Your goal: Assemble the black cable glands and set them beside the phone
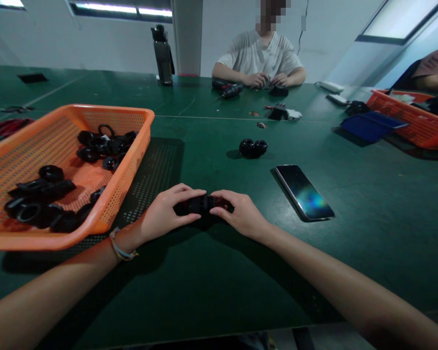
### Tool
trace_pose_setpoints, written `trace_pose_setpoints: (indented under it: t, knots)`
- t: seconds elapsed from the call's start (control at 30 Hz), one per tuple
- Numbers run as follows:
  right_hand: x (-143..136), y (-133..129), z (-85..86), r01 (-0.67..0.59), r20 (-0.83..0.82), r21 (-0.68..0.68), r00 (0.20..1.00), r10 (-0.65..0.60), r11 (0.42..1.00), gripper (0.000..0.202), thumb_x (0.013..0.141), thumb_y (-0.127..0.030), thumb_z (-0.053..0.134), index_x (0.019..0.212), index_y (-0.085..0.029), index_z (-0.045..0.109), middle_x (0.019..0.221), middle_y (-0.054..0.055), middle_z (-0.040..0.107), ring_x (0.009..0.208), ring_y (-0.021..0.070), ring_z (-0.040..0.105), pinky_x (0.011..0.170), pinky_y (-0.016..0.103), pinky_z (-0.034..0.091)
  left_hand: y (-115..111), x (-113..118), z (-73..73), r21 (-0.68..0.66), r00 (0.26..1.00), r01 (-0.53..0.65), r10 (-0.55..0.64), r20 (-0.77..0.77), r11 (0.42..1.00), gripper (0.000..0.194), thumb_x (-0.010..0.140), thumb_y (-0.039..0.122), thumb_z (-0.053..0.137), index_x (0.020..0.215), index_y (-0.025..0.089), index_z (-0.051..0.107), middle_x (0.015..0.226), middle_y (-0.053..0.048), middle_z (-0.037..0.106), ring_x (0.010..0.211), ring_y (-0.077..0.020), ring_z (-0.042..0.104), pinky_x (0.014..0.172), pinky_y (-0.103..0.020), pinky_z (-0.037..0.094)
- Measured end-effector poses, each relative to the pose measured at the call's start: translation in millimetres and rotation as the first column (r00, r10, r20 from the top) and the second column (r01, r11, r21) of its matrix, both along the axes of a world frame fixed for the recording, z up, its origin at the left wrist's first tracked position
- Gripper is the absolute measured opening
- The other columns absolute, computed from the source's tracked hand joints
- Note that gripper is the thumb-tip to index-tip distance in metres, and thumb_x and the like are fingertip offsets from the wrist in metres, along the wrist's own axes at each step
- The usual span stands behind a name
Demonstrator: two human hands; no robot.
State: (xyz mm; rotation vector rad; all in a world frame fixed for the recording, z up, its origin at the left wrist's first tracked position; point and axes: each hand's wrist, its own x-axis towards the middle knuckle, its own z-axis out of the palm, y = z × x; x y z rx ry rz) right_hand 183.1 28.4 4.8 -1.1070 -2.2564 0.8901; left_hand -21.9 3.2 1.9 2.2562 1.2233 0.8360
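A black cylindrical part [203, 204] lies level between my two hands, low over the green table [211, 282]. My left hand [175, 206] is closed round its left end, with thumb and fingers pinching it. At its right end, my right hand [235, 209] grips it the same way. The fingers cover both ends of the part. Just left of my left hand stands an orange basket [131, 167] holding several black parts [40, 209]. Beyond my hands sits a pair of joined or touching round black parts [253, 148].
A phone [305, 192] lies to the right of my hands. Farther off are a blue tray [373, 126], another orange basket [416, 121], a power drill [228, 89] and a dark bottle [163, 58]. A person [261, 56] sits across the table, hands on it.
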Motion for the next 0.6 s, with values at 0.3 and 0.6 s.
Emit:
trace_pose_setpoints:
  t: [0.3, 0.6]
  knots:
    - [1.1, -0.8, -0.3, -0.009, 0.001, 0.0, 1.0, 0.009, 1.0, 0.016, 0.079, -0.018, 0.061, 0.095, -0.016, 0.062, 0.087, 0.004, 0.068, 0.073, 0.0137, 0.061, 0.068, 0.028, 0.049, 0.4, 0.0, 0.6, 0.002, 1.0, 0.0, 0.0, 0.002, 1.0, 0.036, 0.078, 0.032, 0.062, 0.112, 0.021, 0.06, 0.098, -0.004, 0.061, 0.089, -0.0161, 0.061, 0.082, -0.028, 0.05]
    - [4.3, -3.3, -4.6, -0.044, -0.107, 0.003, 0.993, 0.044, 0.999, 0.039, 0.074, -0.015, 0.063, 0.111, -0.018, 0.05, 0.087, 0.002, 0.064, 0.074, 0.0143, 0.062, 0.07, 0.031, 0.051, 0.2, -0.1, 0.8, 0.004, 1.0, -0.011, 0.011, 0.003, 1.0, 0.036, 0.077, 0.033, 0.063, 0.111, 0.02, 0.061, 0.097, -0.004, 0.061, 0.087, -0.0158, 0.061, 0.079, -0.027, 0.05]
